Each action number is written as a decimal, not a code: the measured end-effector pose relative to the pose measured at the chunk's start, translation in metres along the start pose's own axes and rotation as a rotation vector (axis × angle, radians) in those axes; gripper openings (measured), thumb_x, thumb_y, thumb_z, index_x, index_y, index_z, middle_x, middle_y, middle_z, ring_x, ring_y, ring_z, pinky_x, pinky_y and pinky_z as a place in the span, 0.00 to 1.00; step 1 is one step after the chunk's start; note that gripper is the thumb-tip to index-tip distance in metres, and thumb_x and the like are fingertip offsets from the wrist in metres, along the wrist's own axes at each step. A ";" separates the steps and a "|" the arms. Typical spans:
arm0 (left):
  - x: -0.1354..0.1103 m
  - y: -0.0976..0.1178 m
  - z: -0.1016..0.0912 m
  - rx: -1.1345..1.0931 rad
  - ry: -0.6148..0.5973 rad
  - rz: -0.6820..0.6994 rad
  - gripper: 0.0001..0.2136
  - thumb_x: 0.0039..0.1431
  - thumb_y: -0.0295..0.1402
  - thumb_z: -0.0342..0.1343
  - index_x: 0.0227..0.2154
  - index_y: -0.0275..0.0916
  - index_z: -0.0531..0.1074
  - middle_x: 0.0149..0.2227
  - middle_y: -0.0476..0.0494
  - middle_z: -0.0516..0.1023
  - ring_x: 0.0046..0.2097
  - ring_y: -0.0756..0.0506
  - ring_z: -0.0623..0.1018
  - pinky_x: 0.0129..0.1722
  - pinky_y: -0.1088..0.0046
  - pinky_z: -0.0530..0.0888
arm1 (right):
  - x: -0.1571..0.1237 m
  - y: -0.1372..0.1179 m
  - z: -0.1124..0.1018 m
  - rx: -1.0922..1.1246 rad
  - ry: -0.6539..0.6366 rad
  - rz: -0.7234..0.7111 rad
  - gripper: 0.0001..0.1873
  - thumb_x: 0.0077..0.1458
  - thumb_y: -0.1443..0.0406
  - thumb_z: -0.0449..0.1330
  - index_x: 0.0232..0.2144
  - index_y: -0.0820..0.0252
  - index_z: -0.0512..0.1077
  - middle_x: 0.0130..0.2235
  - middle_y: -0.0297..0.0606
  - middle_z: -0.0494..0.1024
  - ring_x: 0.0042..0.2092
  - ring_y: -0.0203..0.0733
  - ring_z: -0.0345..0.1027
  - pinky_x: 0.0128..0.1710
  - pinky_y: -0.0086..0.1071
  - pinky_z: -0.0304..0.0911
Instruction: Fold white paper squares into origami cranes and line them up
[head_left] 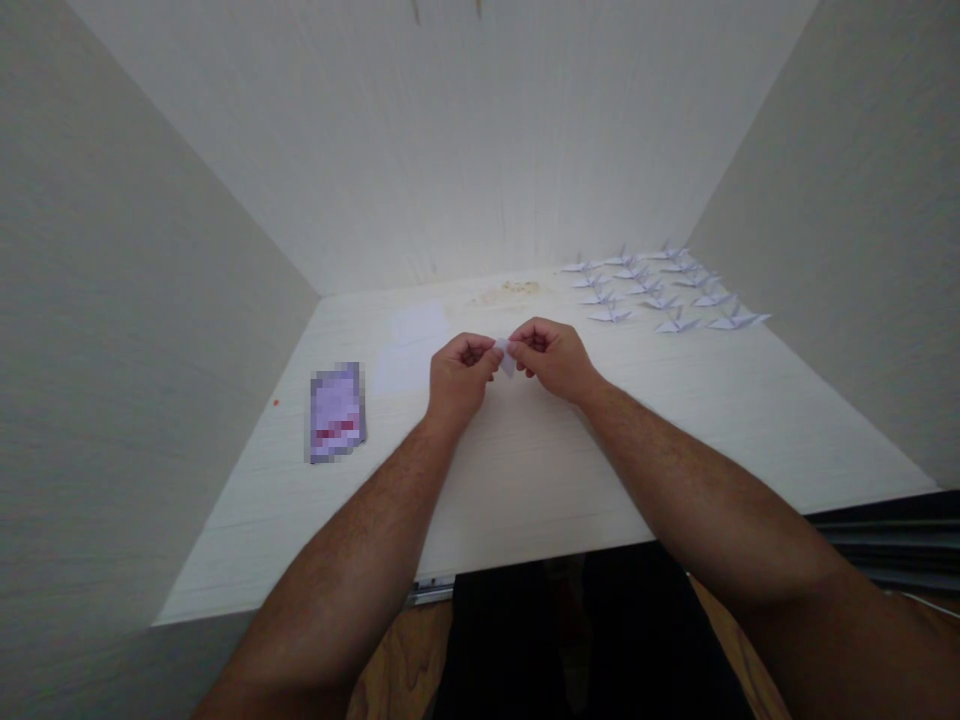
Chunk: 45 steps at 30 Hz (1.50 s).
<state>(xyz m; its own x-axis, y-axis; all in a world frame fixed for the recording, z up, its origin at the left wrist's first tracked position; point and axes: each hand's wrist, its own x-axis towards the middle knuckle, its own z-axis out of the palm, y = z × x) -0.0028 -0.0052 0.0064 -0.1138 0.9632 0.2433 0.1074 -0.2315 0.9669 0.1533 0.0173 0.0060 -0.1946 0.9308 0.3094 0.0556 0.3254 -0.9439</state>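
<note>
Head cam has us pinching a tiny, pale lilac-white folded paper piece [505,356] between left hand [459,372] and right hand [553,358], both curled shut on it just above the white table [525,470].

A small white folded paper [507,357] was tilted, mostly hidden, pinched between the left grip [459,372] and right grip [553,358] above the pale counter [525,470].

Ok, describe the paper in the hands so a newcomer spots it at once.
Start at the white table and look to its middle. There the left hand and right hand pinch a small pale paper between them. Unlike the folded cranes at the far right and the flat sheets behind, only it is in fingers.
</note>
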 end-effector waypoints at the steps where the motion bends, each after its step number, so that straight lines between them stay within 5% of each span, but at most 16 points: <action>1: 0.000 0.000 0.000 -0.014 -0.002 -0.014 0.07 0.49 0.34 0.64 0.29 0.37 0.74 0.21 0.51 0.73 0.22 0.52 0.71 0.22 0.76 0.68 | 0.000 0.000 0.000 0.010 -0.015 0.021 0.06 0.50 0.63 0.63 0.29 0.60 0.72 0.21 0.30 0.72 0.22 0.32 0.66 0.21 0.26 0.60; 27: -0.001 0.001 0.003 -0.344 -0.066 -0.155 0.07 0.40 0.26 0.63 0.24 0.38 0.71 0.18 0.55 0.70 0.20 0.53 0.70 0.21 0.78 0.65 | -0.001 -0.004 -0.002 0.237 -0.106 0.059 0.04 0.42 0.67 0.64 0.25 0.60 0.74 0.17 0.27 0.73 0.19 0.31 0.65 0.19 0.25 0.60; 40: -0.001 0.006 0.001 -0.303 -0.080 -0.318 0.12 0.44 0.38 0.67 0.27 0.37 0.73 0.18 0.52 0.70 0.18 0.53 0.68 0.17 0.78 0.60 | -0.002 0.000 -0.002 0.085 -0.056 -0.039 0.04 0.47 0.65 0.62 0.27 0.60 0.76 0.19 0.29 0.73 0.22 0.32 0.67 0.22 0.27 0.64; 45: -0.001 0.004 0.000 -0.282 -0.061 -0.285 0.13 0.42 0.38 0.68 0.26 0.35 0.73 0.22 0.47 0.75 0.24 0.51 0.74 0.24 0.76 0.69 | -0.001 0.005 -0.001 0.105 -0.026 -0.003 0.13 0.44 0.64 0.66 0.35 0.60 0.77 0.27 0.32 0.78 0.24 0.32 0.69 0.23 0.28 0.67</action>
<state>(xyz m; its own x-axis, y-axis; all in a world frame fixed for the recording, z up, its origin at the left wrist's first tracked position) -0.0019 -0.0068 0.0102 -0.0400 0.9986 -0.0345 -0.1963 0.0260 0.9802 0.1545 0.0182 0.0013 -0.2199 0.9248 0.3106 -0.0476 0.3078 -0.9503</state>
